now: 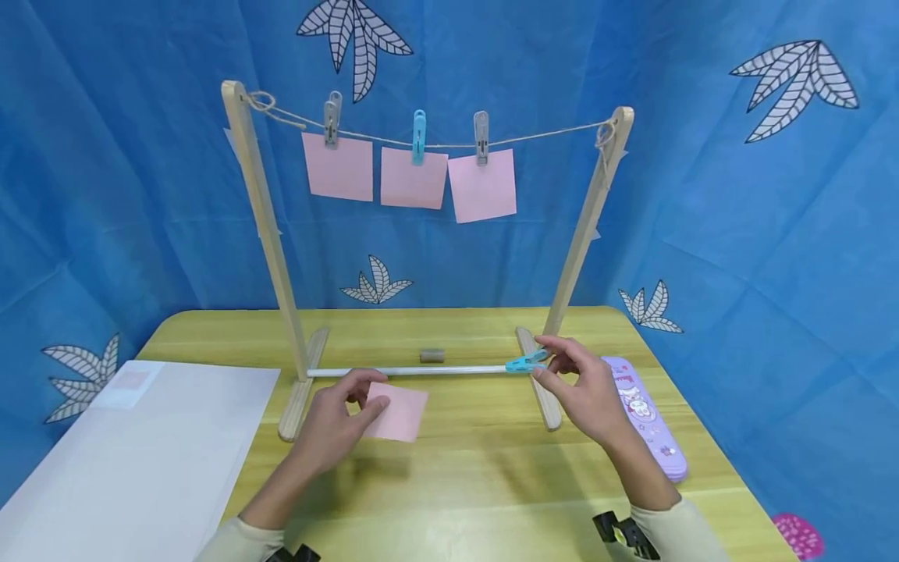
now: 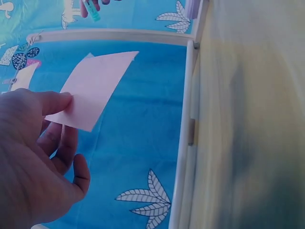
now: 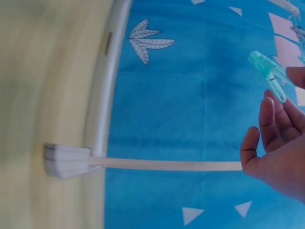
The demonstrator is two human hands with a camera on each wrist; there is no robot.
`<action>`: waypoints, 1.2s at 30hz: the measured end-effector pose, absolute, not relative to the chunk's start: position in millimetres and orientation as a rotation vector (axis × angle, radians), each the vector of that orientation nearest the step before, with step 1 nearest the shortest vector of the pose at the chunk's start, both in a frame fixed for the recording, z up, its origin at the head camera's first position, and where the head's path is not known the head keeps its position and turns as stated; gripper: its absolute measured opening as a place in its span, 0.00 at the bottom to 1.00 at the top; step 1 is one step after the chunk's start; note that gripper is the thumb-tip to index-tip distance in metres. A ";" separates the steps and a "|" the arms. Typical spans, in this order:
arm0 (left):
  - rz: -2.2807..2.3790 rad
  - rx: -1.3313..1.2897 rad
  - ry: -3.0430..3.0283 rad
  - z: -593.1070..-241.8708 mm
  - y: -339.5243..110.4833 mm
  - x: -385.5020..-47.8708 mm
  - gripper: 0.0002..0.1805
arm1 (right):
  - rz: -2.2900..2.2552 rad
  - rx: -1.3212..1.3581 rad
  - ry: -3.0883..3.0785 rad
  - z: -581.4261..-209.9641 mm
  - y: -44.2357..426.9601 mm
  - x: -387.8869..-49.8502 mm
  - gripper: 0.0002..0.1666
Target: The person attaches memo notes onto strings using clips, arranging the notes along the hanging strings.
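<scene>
A square of pink paper is pinched along its left edge by my left hand, thumb in front and fingers behind. In the left wrist view the same paper curves slightly away from the thumb. My right hand holds a blue clothespin by its handle end, between thumb and fingers; the right wrist view shows the clothespin pointing away from the hand. Behind both hands, a string carries three pink papers, hung by two grey clothespins and one blue clothespin.
A wooden frame with a left post and a right post holds the string. A white rod joins its feet. White sheets lie at left, a purple case at right. A small brown cylinder lies behind the rod.
</scene>
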State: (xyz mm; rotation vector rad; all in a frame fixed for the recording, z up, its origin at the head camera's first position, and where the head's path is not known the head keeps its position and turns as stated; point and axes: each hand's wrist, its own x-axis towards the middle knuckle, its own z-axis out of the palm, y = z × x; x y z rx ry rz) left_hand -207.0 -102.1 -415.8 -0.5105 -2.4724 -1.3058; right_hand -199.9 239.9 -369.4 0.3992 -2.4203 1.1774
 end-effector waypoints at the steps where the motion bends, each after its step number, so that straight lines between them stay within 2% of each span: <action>1: -1.313 -0.500 -2.467 -414.4 -100.7 -207.6 0.13 | 1.174 0.394 -2.414 -366.4 239.7 -201.3 0.20; 10: -1.337 -0.480 -2.513 -405.1 -85.8 -211.0 0.07 | 1.139 0.420 -2.381 -337.8 243.3 -213.6 0.19; 17: -1.421 -0.508 -2.524 -397.7 -74.6 -216.7 0.08 | 1.043 0.453 -2.337 -309.6 251.5 -219.8 0.22; 30: -1.600 -0.479 -2.426 -359.7 -36.5 -239.4 0.10 | 0.779 0.567 -2.195 -250.0 253.2 -238.7 0.20; 36: -1.621 -0.576 -2.315 -337.3 -26.5 -246.8 0.09 | 0.709 0.635 -2.194 -229.3 249.7 -239.8 0.21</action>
